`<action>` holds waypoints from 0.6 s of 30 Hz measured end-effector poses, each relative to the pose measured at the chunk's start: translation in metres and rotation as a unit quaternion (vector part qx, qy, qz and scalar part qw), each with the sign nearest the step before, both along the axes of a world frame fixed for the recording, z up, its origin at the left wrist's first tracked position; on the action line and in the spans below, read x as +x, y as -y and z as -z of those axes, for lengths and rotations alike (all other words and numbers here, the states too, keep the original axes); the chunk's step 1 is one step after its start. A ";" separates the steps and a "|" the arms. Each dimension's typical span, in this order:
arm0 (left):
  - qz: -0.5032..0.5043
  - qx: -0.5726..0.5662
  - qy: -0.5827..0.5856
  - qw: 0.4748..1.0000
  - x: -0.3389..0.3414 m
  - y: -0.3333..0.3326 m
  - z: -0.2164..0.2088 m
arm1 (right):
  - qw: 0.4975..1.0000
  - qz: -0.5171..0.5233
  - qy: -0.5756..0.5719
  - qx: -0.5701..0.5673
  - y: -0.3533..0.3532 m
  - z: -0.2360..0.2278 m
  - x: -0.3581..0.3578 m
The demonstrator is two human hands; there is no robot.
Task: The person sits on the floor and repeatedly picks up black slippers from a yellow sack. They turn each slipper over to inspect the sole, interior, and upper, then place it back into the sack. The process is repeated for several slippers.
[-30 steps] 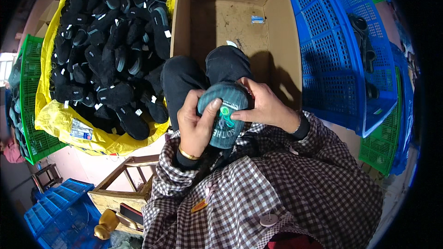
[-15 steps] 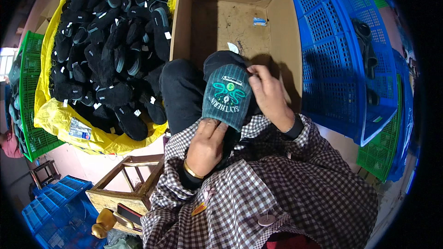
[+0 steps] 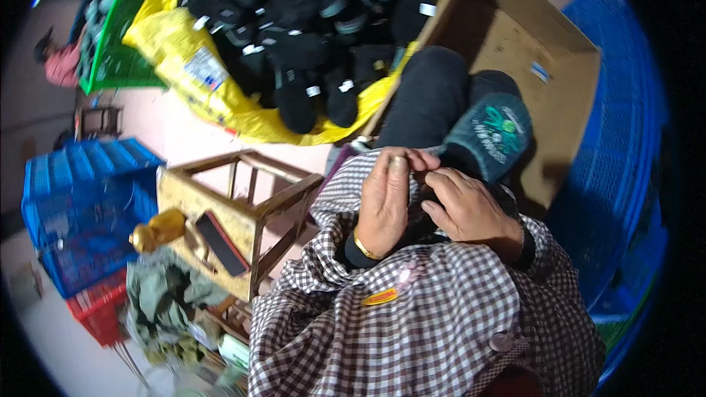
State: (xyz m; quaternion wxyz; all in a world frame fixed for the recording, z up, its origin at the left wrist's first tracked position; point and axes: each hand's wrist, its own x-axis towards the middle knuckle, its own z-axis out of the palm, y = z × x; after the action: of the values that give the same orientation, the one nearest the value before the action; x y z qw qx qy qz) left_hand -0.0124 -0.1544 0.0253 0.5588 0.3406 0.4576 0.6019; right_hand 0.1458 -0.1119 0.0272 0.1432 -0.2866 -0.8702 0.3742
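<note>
A dark green ribbed slipper (image 3: 496,132) with bright green and white embroidery lies on my lap, its dark lining at the near end. My left hand (image 3: 386,195) is just left of its near end, thumb lying along its bent fingers. Whatever those fingers hold, if anything, cannot be made out. Close beside it, my right hand (image 3: 471,209) has its fingers loosely bent and the thumb apart, with nothing visible in it. The fingertips of both hands nearly meet, short of the slipper.
Beyond my knee stands a brown cardboard box (image 3: 562,103). A yellow sack (image 3: 176,66) full of black slippers (image 3: 301,51) is at the far left. Left of me is a wooden stool frame (image 3: 254,209) with a dark phone (image 3: 220,242) on it. Blue crates (image 3: 95,198) flank both sides.
My view has swung left, showing more of the stool and crates. Both hands have come off the slipper and drawn together near its near end; the slipper now rests on my lap.
</note>
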 end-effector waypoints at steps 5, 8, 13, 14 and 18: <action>-0.200 -0.112 -0.531 0.816 -0.088 0.064 -0.010 | 0.999 -0.009 0.007 0.043 -0.005 0.002 0.006; -0.235 -0.215 -0.735 0.599 -0.133 0.112 0.002 | 0.998 -0.008 0.024 0.063 -0.001 0.012 0.020; -0.240 -0.381 -0.737 0.505 -0.174 0.168 0.039 | 0.991 -0.040 0.039 0.122 0.005 0.021 0.021; -0.246 -0.365 -0.754 0.487 -0.175 0.169 0.041 | 0.991 -0.040 0.053 0.118 0.005 0.021 0.021; -0.202 -0.382 -0.795 0.426 -0.184 0.159 0.042 | 0.989 -0.019 0.098 0.111 0.008 0.018 0.025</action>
State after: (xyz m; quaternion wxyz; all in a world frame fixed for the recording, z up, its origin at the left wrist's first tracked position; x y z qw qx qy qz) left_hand -0.1960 -0.3139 -0.0168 -0.1169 0.3175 0.9379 -0.0765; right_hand 0.1705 -0.1200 0.0096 0.0808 -0.2873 -0.9217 0.2477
